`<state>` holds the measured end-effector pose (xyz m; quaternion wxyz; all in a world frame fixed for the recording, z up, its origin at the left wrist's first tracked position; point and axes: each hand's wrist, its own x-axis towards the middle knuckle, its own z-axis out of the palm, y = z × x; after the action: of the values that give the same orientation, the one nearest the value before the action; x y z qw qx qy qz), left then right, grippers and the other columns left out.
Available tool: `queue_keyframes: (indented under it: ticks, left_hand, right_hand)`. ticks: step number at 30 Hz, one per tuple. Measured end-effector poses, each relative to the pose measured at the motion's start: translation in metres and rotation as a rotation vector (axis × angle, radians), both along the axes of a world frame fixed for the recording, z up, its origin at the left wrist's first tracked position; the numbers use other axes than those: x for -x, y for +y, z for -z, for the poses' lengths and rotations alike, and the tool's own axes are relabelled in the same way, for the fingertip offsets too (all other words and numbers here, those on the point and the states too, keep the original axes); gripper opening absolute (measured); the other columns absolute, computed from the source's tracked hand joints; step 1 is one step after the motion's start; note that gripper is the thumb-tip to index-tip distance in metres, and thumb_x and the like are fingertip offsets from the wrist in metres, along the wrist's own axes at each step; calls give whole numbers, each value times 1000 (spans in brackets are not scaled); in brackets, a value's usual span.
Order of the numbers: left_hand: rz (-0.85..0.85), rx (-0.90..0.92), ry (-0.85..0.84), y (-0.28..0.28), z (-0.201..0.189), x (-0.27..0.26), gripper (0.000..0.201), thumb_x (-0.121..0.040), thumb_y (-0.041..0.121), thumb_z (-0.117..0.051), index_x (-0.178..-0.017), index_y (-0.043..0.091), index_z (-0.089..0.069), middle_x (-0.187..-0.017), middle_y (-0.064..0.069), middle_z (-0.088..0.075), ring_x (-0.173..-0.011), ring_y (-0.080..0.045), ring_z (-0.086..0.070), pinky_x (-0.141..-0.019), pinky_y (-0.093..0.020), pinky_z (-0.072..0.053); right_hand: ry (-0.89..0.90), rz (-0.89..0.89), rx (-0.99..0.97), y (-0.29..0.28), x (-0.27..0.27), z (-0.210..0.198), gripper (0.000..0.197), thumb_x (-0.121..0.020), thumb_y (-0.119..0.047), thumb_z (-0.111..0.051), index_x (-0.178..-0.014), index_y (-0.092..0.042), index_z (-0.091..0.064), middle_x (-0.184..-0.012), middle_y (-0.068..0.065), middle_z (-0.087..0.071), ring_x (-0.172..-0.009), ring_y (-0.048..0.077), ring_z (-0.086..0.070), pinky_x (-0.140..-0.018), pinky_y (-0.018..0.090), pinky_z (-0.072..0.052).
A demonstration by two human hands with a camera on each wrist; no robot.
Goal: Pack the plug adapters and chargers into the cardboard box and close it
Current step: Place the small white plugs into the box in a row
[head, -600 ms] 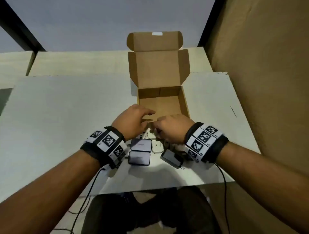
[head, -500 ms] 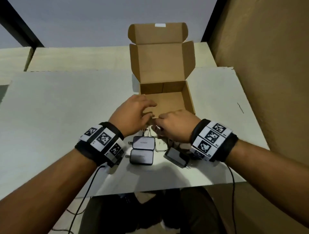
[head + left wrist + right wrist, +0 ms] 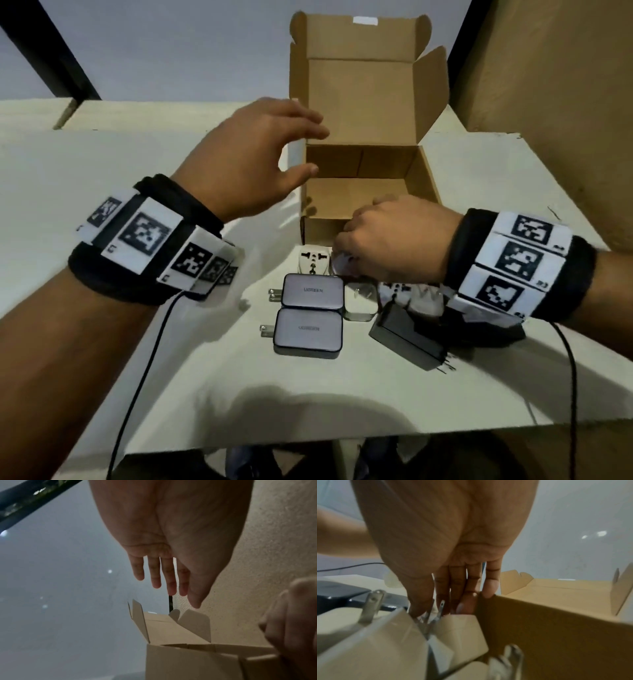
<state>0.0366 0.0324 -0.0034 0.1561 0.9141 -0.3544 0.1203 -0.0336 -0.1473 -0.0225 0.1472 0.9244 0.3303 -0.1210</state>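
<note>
The cardboard box [image 3: 363, 161] stands open on the white table, its lid upright and nothing visible inside. My left hand [image 3: 310, 149] hovers open and empty by the box's left wall, its fingers [image 3: 169, 580] straight. My right hand [image 3: 346, 253] reaches down just in front of the box [image 3: 547, 635] and pinches a white plug adapter [image 3: 458, 628] at its prongs. Another white adapter [image 3: 313, 262] lies to its left. Two grey chargers [image 3: 313, 290] [image 3: 308, 330], a small white charger [image 3: 361, 301] and a black charger [image 3: 407, 337] lie nearer me.
A further white adapter [image 3: 411, 291] lies partly under my right wrist. The table [image 3: 102, 178] has open surface to the left. A tan wall [image 3: 548, 102] rises close on the right. Cables hang from both wrists over the table's front edge.
My left hand has lifted off the adapters and risen to the box's left side, opening as it went. The right hand stays low at the adapters.
</note>
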Motion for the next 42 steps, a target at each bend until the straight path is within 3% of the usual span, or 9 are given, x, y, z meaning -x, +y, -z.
queue_keyframes:
  ticks: [4,10,13,18,22,28,33,38,42]
  left_hand:
    - [-44,-81,-27,-4,5,-2,48,-86,40,-62,-131,27,-54,-139,5,-51,-129,-17,-44,-107,-39,-37]
    - [-192,-288,143,-6,11,-3,64,-82,58,-57,-138,30,-46,-141,-1,-51,-128,-24,-47,-103,-47,-42]
    - [-201,-341,228,-2,13,-2,61,-81,59,-57,-133,26,-54,-140,2,-52,-126,-22,-49,-102,-46,-42]
    - [-172,-270,297,1,13,-4,48,-78,57,-61,-115,26,-69,-146,8,-42,-131,-18,-44,-105,-47,-39]
    - [-191,-237,317,-2,12,-7,77,-67,67,-66,-135,34,-50,-148,10,-40,-133,-18,-41,-106,-43,-35]
    - [-143,-299,366,-9,15,-7,88,-71,70,-57,-146,32,-31,-150,15,-35,-138,-14,-34,-108,-42,-35]
    - [-152,-293,400,-11,11,-7,84,-65,68,-65,-137,28,-49,-150,12,-37,-134,-15,-40,-106,-40,-34]
    - [-189,-298,413,-11,12,-2,84,-66,68,-64,-139,30,-45,-151,11,-35,-139,-17,-33,-105,-44,-33]
    - [-197,-305,398,-14,12,-1,78,-70,64,-64,-138,29,-48,-149,12,-37,-133,-17,-41,-101,-41,-37]
  right_hand:
    - [36,81,-30,1,-1,-1,31,-94,-45,-47,-109,-24,-64,-97,0,-65,-86,21,-61,-78,40,-55]
    - [69,196,-256,-6,-1,-33,18,-88,-29,-64,-104,-24,-71,-97,-10,-71,-90,9,-65,-83,28,-52]
    - [-3,244,-323,-14,-14,-57,19,-86,-25,-67,-104,-25,-71,-97,-11,-70,-91,8,-62,-82,26,-50]
    - [-151,264,-111,-16,-65,-61,26,-86,-24,-68,-112,-21,-69,-102,-4,-68,-88,11,-54,-83,27,-48]
    - [-120,220,24,-10,-93,-43,23,-87,-23,-67,-109,-20,-69,-95,-7,-64,-86,11,-53,-76,25,-44]
    - [-81,218,135,-2,-104,-21,27,-86,-31,-68,-109,-18,-68,-82,-3,-59,-80,17,-56,-67,28,-41]
    - [-81,241,88,-11,-100,-27,39,-87,-29,-67,-124,-17,-60,-101,2,-65,-95,20,-60,-78,31,-48]
    - [-99,280,-11,-24,-82,-31,29,-90,-30,-62,-119,-25,-65,-108,-5,-68,-95,14,-58,-74,25,-43]
    - [27,285,55,-25,-78,-16,40,-92,-34,-58,-132,-30,-57,-121,-7,-65,-106,15,-58,-81,24,-41]
